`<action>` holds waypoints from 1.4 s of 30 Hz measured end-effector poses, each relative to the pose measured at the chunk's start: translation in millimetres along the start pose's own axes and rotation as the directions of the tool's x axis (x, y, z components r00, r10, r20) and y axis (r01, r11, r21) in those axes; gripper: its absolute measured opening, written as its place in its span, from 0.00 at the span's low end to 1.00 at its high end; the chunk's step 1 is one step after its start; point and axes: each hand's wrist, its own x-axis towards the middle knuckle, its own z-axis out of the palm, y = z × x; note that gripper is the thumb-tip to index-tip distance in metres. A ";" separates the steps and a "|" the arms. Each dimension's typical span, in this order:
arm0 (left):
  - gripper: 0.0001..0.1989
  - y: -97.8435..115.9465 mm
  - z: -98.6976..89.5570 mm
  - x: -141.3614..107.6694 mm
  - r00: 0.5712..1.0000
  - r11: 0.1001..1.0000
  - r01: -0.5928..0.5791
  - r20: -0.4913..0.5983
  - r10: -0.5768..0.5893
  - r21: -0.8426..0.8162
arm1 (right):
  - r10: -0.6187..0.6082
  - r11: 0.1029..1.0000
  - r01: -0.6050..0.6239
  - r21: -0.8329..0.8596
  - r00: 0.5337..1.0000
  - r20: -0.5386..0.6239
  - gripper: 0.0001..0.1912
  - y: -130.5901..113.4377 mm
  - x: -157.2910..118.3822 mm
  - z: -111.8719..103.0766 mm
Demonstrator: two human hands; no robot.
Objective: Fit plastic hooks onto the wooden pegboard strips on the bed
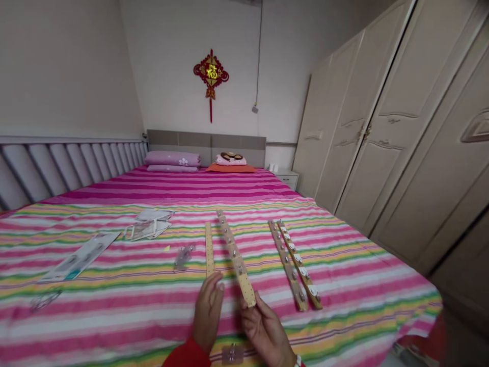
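My right hand [265,331] pinches the near end of a pale wooden strip [245,289]. Along its upper part sit several clear square pads [240,267] with small metal fittings; the near end is bare and dotted with holes. My left hand [208,308], fingers extended and holding nothing I can see, is at the lower end of a bare, dotted wooden strip [209,247]; whether it touches that strip I cannot tell. A single clear pad with a metal fitting [232,354] lies on the bed below my hands.
To the right lie a strip with clear pads [287,265] and one with white pieces [300,262]. Clear plastic bits [184,257], a long flat package [82,255], white packets [151,224] and a thin looped item [46,299] lie leftward on the striped bedsheet [126,316]. Wardrobes [367,142] stand right.
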 end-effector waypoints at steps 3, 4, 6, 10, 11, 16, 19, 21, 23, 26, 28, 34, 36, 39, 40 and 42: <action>0.16 -18.2 0.8 -36.0 0.937 0.944 -0.287 0.254 0.241 0.161 | -0.026 0.999 0.026 -0.029 1.000 -0.014 0.07 -5.0 -7.9 -3.7; 0.16 -28.1 0.8 -49.2 0.908 0.914 -0.352 0.311 0.281 0.202 | -0.039 0.998 0.038 -0.048 0.999 -0.021 0.07 -7.9 -13.4 -6.7; 0.16 -50.3 1.0 -73.2 0.867 0.841 -0.455 0.361 0.343 0.293 | -0.066 0.994 0.062 -0.089 0.997 -0.042 0.06 -14.5 -26.5 -12.9; 0.22 -80.0 3.9 -99.1 0.809 0.690 -0.574 0.432 0.397 0.440 | -0.108 0.984 0.093 -0.149 0.990 -0.090 0.08 -26.5 -53.4 -21.7; 0.23 -81.4 5.5 -100.8 0.817 0.670 -0.566 0.431 0.382 0.479 | -0.115 0.983 0.099 -0.158 0.989 -0.098 0.09 -28.6 -59.0 -22.9; 0.17 -70.0 12.6 -99.3 0.826 0.692 -0.531 0.480 0.294 0.490 | -0.126 0.982 0.104 -0.160 0.983 -0.136 0.11 -31.3 -75.5 -26.4; 0.15 -62.1 8.8 -96.3 0.792 0.783 -0.529 0.522 0.317 0.326 | -0.096 0.987 0.080 -0.140 0.989 -0.116 0.10 -28.0 -76.3 -29.2; 0.14 -53.9 0.2 -85.7 0.840 0.863 -0.433 0.464 0.282 0.260 | -0.062 0.989 0.050 -0.138 0.994 -0.087 0.08 -24.2 -73.8 -31.5; 0.14 -41.9 -14.1 -61.7 0.923 0.934 -0.276 0.335 0.191 0.226 | -0.022 0.990 0.014 -0.140 0.998 -0.052 0.08 -19.4 -68.9 -33.3; 0.19 -22.6 -42.9 -2.2 0.994 0.987 -0.039 0.108 0.023 0.154 | 0.040 0.989 -0.040 -0.142 0.999 -0.001 0.10 -10.1 -57.6 -32.5; 0.22 -13.0 -61.1 39.7 1.000 0.993 -0.014 -0.009 0.016 0.120 | 0.073 0.987 -0.069 -0.148 0.997 0.023 0.10 -3.1 -48.2 -28.8; 0.31 10.7 -57.1 64.1 0.972 0.970 0.207 -0.086 -0.218 -0.129 | 0.116 0.978 -0.106 -0.182 0.992 0.043 0.15 16.5 -14.9 -6.7; 0.39 16.0 -36.5 44.0 0.923 0.884 0.370 0.005 -0.385 -0.287 | 0.098 0.977 -0.092 -0.194 0.995 0.025 0.17 23.2 -3.6 1.3; 0.53 16.3 -7.4 22.9 0.921 0.808 0.379 0.099 -0.376 -0.451 | 0.060 0.976 -0.059 -0.211 0.998 0.000 0.15 35.1 11.9 10.5; 0.53 15.1 -1.4 21.5 0.935 0.817 0.343 0.083 -0.346 -0.464 | 0.051 0.975 -0.051 -0.216 0.999 -0.006 0.15 39.2 16.3 12.4; 0.47 12.6 3.5 26.6 0.948 0.845 0.281 -0.006 -0.318 -0.456 | 0.040 0.973 -0.045 -0.228 0.999 -0.025 0.15 46.6 23.7 14.8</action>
